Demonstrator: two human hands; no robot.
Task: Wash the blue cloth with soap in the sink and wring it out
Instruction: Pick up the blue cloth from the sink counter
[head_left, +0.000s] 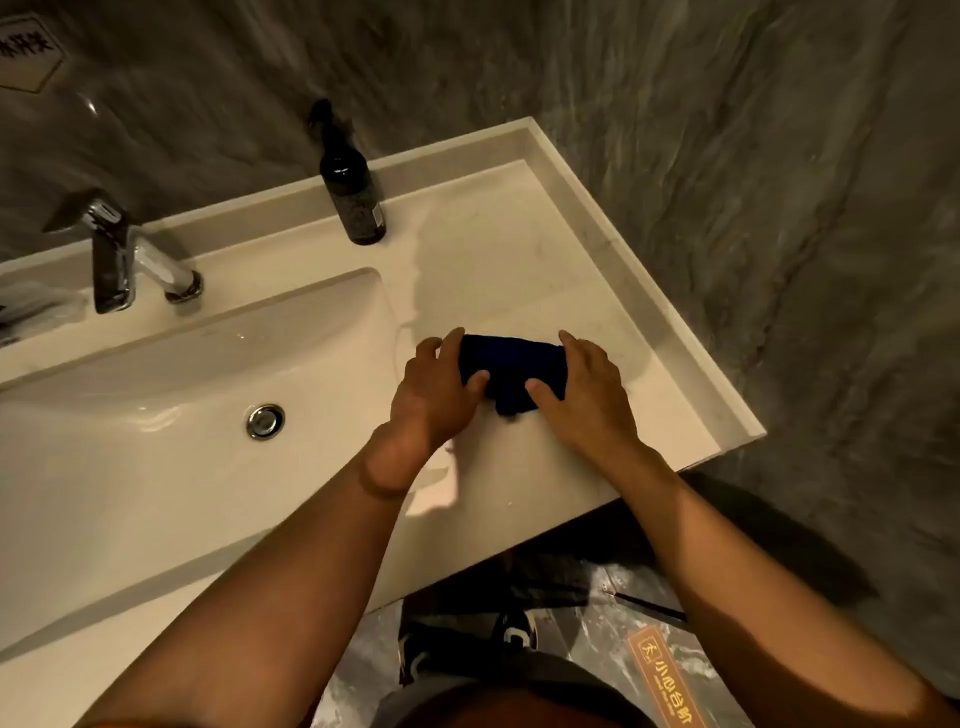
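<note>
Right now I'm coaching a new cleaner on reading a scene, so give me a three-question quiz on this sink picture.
1. True or false: the blue cloth lies inside the sink basin.
2. Which hands touch the cloth: A left hand only, B right hand only, C both?
3. What dark object stands on the countertop by the back wall, right of the faucet?

Key: 1 false, it is on the countertop; 2 C; 3 a dark bottle.
</note>
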